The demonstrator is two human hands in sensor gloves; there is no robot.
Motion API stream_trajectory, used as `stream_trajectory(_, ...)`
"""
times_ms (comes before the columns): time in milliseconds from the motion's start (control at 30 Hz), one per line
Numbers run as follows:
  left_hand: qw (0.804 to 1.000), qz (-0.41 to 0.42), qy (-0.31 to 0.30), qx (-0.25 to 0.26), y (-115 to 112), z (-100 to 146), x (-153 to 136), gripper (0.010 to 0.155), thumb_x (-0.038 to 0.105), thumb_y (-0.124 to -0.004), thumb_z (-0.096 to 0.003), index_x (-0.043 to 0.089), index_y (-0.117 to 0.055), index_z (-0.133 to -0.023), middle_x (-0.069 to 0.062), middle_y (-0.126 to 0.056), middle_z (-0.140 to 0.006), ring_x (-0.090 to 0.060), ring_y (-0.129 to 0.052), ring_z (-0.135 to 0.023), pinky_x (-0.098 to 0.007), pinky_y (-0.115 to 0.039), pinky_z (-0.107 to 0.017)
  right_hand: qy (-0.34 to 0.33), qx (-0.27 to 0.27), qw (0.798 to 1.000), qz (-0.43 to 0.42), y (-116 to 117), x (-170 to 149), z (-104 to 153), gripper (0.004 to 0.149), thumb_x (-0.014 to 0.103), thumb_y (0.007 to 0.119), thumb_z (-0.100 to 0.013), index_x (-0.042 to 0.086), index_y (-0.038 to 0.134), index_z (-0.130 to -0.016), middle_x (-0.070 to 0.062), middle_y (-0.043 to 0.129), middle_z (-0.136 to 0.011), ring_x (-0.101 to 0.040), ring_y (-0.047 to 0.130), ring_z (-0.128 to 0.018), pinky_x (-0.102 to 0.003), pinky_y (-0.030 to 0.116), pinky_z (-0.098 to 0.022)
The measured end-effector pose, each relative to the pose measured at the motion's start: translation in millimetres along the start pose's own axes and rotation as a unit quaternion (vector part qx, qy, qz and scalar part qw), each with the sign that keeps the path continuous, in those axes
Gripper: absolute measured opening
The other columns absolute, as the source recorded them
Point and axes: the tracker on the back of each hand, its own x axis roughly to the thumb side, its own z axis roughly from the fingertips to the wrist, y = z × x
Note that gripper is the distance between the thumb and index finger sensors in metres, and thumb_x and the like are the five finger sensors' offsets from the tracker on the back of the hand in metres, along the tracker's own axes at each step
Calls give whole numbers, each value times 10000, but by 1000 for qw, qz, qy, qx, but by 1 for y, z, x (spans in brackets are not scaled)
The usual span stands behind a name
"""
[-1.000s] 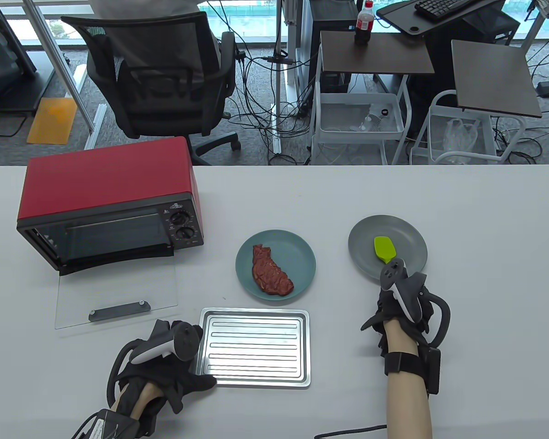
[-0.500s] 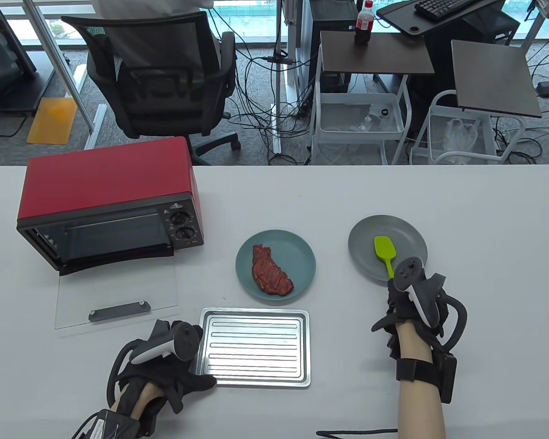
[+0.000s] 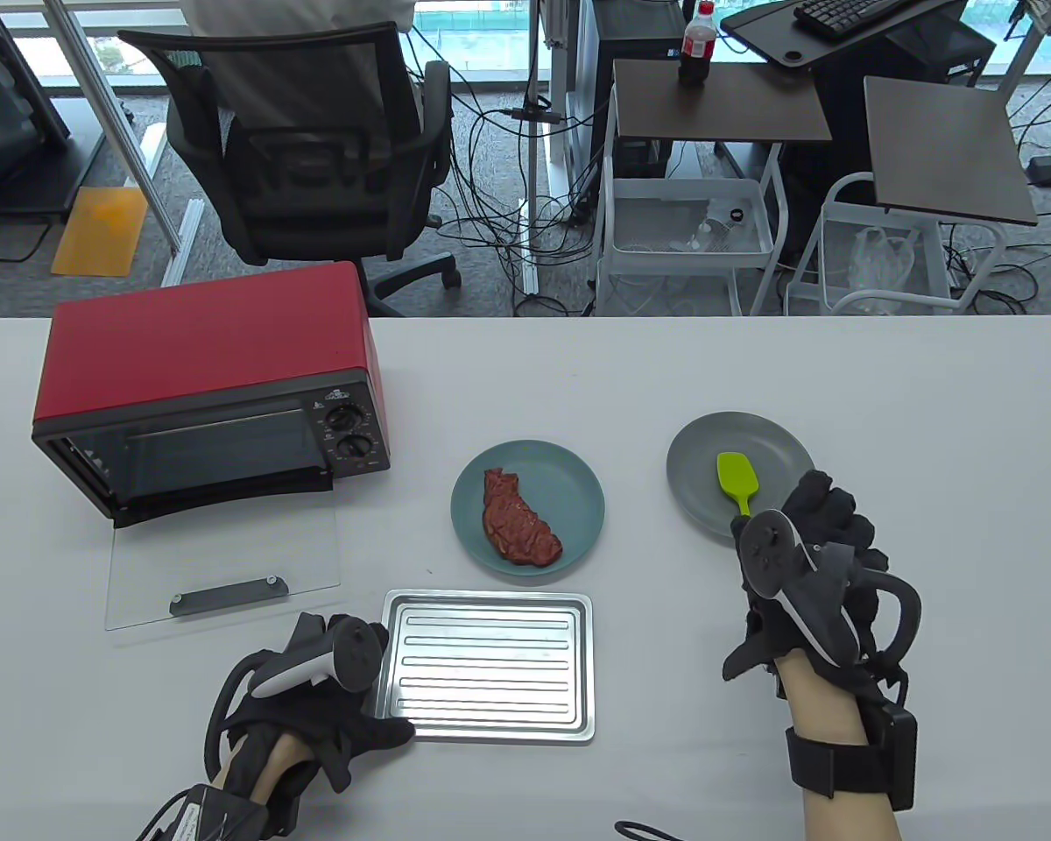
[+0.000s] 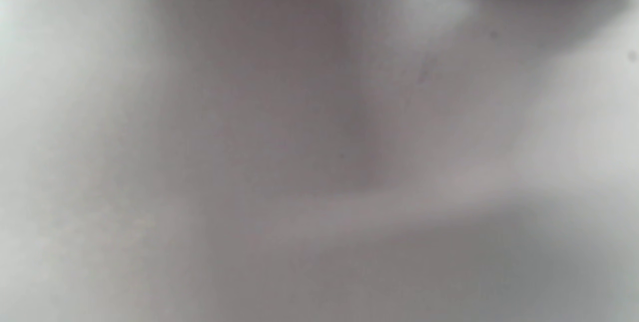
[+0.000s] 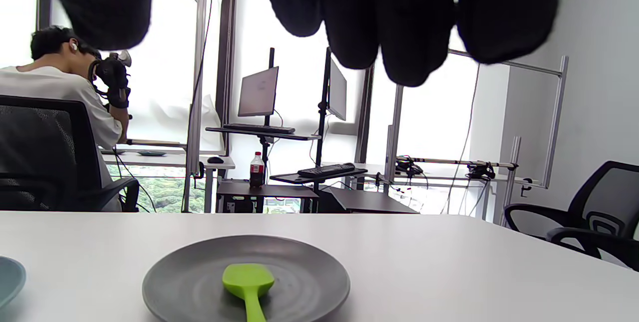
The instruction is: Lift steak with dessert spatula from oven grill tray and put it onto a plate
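The brown steak (image 3: 519, 519) lies on a teal plate (image 3: 582, 477) at mid table. In front of it sits the ribbed metal oven tray (image 3: 488, 666), with nothing on it. A green dessert spatula (image 3: 736, 477) lies on the grey plate (image 3: 696, 455), handle toward me. My right hand (image 3: 819, 526) hovers over that plate's near right rim. Its fingers (image 5: 394, 17) hang relaxed and hold nothing; below them lie the spatula (image 5: 248, 282) and plate (image 5: 309, 272). My left hand (image 3: 333, 683) rests on the table at the tray's left edge, thumb touching its front corner.
A red toaster oven (image 3: 206, 385) stands at the left, its glass door (image 3: 219, 569) folded down flat onto the table. An office chair (image 3: 315, 149) and carts stand beyond the far edge. The left wrist view shows only blurred grey surface.
My right hand has drawn back from the spatula handle to the right and toward me, rising with its fingers spread. The spatula stayed on the grey plate. The left hand has not moved.
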Motion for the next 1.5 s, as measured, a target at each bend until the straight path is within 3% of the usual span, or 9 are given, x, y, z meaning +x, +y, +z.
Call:
stream_trajectory(233,1000,1,0,0,0,0,0,1033,913,-479,-365,356,196,-914,-38,235,-1034,-445,168,-1023,-813,-157,-661,-77,-33,996,-32,-30,30,23,920,681,670,-524,72,364,-1142,-307,428,-1127,-596,474,-976,-829,432,-624)
stream_trajectory(400,1000,1,0,0,0,0,0,1032,914,-480,-365,359,195,-914,-33,234,-1035,-442,168,-1024,-813,-157,-661,-137,-71,987,-35,-44,54,42,934,699,663,-518,91,349,-1155,-316,382,-1149,-612,399,-1002,-852,358,-628)
stream_trajectory(700,1000,1,0,0,0,0,-1,1032,914,-480,-364,360,196,-913,-33,235,-1034,-441,169,-1024,-812,-155,-661,-218,-70,972,-50,-47,88,70,966,733,645,-507,150,267,-1177,-308,243,-1188,-626,224,-1031,-883,243,-618)
stream_trajectory(1033,1000,1,0,0,0,0,-1,1031,914,-479,-365,360,196,-913,-34,236,-1034,-441,170,-1024,-813,-155,-661,-270,-58,959,-60,-37,110,91,974,759,631,-493,190,247,-1184,-292,174,-1197,-620,140,-1034,-894,208,-608)
stream_trajectory(1500,1000,1,0,-1,0,0,-1,1032,914,-479,-365,359,198,-913,-34,236,-1033,-442,170,-1023,-814,-154,-659,-296,-12,953,-68,0,124,100,980,776,622,-479,202,259,-1185,-284,162,-1199,-608,107,-1035,-894,181,-603)
